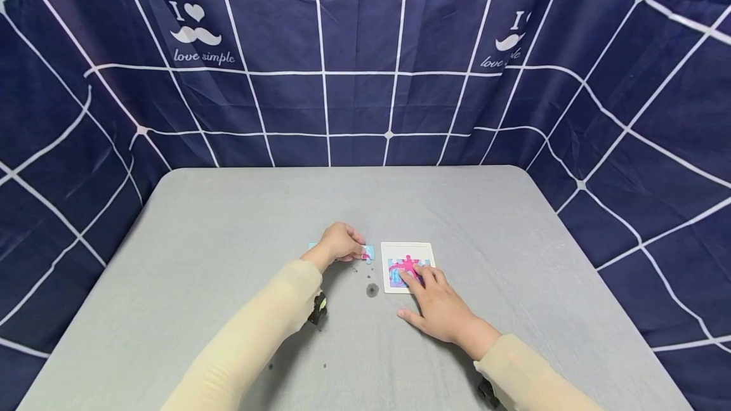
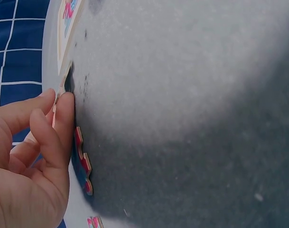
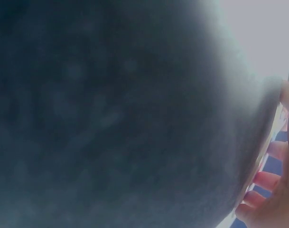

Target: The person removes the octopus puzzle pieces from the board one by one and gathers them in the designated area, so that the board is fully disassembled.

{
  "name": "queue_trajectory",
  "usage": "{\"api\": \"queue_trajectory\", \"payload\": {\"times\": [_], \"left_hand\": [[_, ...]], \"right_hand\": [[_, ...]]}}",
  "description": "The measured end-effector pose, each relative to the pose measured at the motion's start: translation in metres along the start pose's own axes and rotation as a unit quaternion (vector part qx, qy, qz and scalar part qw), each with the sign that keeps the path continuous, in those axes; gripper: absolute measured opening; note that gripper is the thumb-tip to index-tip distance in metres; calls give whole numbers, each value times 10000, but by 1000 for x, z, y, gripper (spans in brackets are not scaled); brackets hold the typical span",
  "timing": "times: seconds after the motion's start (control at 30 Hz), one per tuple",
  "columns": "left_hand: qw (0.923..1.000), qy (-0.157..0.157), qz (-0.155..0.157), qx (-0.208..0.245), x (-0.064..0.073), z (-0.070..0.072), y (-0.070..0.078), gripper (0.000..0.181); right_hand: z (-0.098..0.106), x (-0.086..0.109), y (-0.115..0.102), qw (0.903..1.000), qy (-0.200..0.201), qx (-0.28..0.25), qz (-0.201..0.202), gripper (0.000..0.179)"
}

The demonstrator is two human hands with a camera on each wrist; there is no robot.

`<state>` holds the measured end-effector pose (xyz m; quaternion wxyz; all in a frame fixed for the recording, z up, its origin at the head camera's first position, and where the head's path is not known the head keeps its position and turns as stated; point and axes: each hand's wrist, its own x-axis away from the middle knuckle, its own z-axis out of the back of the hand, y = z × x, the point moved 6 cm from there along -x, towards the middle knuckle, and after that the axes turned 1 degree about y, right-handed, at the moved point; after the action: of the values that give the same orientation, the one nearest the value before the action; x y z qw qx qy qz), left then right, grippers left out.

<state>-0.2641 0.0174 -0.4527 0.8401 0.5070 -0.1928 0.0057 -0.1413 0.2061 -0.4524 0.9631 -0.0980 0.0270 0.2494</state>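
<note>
My left hand (image 1: pixel 341 241) pinches a light-blue and pink jigsaw piece (image 1: pixel 369 252) between thumb and fingers, just left of a white puzzle tray (image 1: pixel 400 249). In the left wrist view the piece (image 2: pixel 65 80) shows nearly edge-on, tilted up from the tabletop. Beneath that hand lie more puzzle pieces (image 2: pixel 82 161) with red and blue print, partly hidden. My right hand (image 1: pixel 442 306) rests its extended fingers on the tray's right side and on the joined pink, blue and purple pieces (image 1: pixel 408 264) in its lower part. The hand covers some of those pieces.
A grey cloth-covered table (image 1: pixel 257 208) spreads around both hands. Dark stains (image 1: pixel 372 290) mark the cloth between them. Another light-blue piece (image 1: pixel 311 245) peeks out left of the left hand. A navy curtain (image 1: pixel 360 100) with white grid lines encloses the back and sides.
</note>
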Motion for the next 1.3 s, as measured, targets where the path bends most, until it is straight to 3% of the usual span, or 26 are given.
{"api": "queue_trajectory", "payload": {"times": [0.53, 1.3], "left_hand": [[9999, 103, -106, 85, 0, 4, 3, 13], [9981, -73, -356, 489, 3, -20, 12, 12]], "right_hand": [[2, 0, -1, 10000, -77, -33, -46, 74], [0, 2, 0, 9998, 82, -101, 173, 66]]}}
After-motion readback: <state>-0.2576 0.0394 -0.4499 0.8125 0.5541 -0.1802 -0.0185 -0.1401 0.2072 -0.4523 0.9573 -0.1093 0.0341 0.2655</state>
